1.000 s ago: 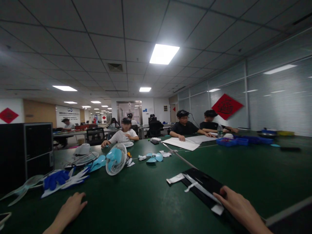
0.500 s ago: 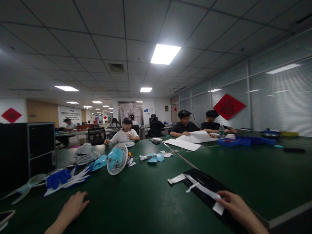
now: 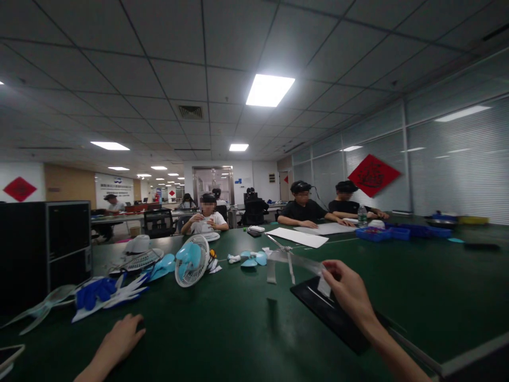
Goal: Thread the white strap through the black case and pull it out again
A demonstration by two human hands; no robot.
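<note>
My right hand [image 3: 348, 289] pinches one end of a long, thin whitish strip [image 3: 296, 260], raised above the table. Two narrow pieces hang down from the strip toward the left, and a short pale end shows below my fingers. Under that hand lies a flat, glossy black rectangular object [image 3: 318, 306], partly hidden by my wrist; its exact kind is unclear. My left hand [image 3: 121, 339] rests on the green tabletop [image 3: 207, 334] with slightly bent fingers, holding nothing. Nearest to it are blue and white gloves [image 3: 107, 292].
A small fan [image 3: 192, 261] with light-blue blades stands tilted at centre left, near a loose blue fan blade [image 3: 253, 258]. A black computer case [image 3: 43, 249] borders the left. Blue trays [image 3: 373, 233] sit at far right. Co-workers [image 3: 304, 209] sit across the table by white sheets [image 3: 298, 236].
My right hand has lifted the strip off the black object and moved up and left. My left hand stays put. One co-worker has brought both hands together; another's white sheet now lies flatter.
</note>
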